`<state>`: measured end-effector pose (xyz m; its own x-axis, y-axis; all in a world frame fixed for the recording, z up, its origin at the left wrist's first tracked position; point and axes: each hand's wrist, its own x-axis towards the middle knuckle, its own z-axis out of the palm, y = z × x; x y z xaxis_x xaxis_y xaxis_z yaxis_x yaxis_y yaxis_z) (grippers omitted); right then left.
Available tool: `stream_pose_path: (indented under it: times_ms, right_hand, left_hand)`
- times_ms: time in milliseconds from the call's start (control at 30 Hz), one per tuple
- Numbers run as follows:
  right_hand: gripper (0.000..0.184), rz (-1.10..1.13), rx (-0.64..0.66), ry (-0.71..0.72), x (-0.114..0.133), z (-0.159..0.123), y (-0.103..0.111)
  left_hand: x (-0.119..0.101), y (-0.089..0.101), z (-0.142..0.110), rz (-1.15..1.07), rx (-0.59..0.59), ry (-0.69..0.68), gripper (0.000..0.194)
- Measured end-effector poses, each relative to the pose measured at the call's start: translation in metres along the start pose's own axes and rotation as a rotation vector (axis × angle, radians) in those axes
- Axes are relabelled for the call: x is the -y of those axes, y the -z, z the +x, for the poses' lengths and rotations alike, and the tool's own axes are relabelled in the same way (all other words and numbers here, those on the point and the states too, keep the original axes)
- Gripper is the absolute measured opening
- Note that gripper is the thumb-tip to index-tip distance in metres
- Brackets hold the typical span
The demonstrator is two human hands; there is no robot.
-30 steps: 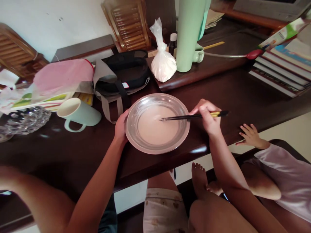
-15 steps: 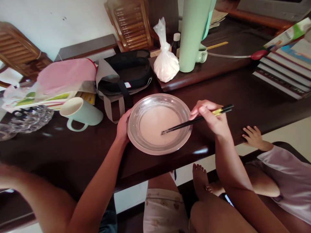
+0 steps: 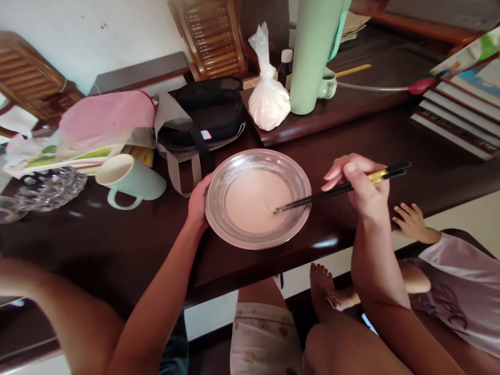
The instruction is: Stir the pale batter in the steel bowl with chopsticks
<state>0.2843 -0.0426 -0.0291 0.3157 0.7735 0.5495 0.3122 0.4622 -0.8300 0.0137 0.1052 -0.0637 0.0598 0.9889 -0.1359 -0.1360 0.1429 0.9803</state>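
Okay, quick count: one metal bowl (image 3: 258, 244) with a pale liquid (image 3: 248, 195) in it, two black chopsticks (image 3: 325, 195), one mug (image 3: 150, 179), one tied bag of white stuff (image 3: 269, 107), one tall green bottle (image 3: 310, 62).

Right hand (image 3: 366, 186) has its fingers closed around both sticks; left hand (image 3: 197, 204) is curled partway, hanging onto the bowl's left edge.

Chopsticks run long-ways right to left across the bowl's right rim, tips down at the liquid, pointing left and a bit toward the wearer, gold-banded ends up past the right hand. Can't tell if they touch the rim.

Bowl's near the front edge of a dark, shiny brown table (image 3: 133, 250). Two slatted wooden chairs (image 3: 213, 39) and a pale wall (image 3: 125, 28) sit behind. Somebody else's hand (image 3: 414, 224) is at the table edge on the right.
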Motion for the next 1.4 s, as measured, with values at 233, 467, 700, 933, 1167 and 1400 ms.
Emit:
stream_pose_path:
  times_ms: [233,467,700,933,1167,1400]
  right_hand:
    - [0.024,-0.067,-0.028,-0.003,0.005,0.0,0.003]
    - [0.023,-0.095,-0.006,-0.017,0.012,-0.004,0.009]
    - [0.022,-0.081,0.028,-0.011,0.012,-0.006,0.008]
    - [0.023,0.013,0.158,-0.058,0.002,-0.008,-0.01]
    - [0.028,0.005,-0.003,-0.032,-0.013,-0.007,-0.013]
    - [0.026,-0.09,0.033,-0.039,-0.02,-0.007,-0.015]
  left_hand:
    - [-0.002,-0.001,-0.002,0.008,0.019,-0.007,0.018]
    - [-0.002,-0.002,-0.002,-0.013,0.032,0.009,0.02]
    - [-0.001,-0.001,-0.002,0.004,0.016,-0.002,0.022]
    - [0.0,0.001,0.0,-0.021,0.052,0.025,0.023]
    - [0.001,0.0,0.002,-0.026,0.02,0.035,0.021]
    - [0.001,0.001,0.001,-0.024,0.033,0.003,0.022]
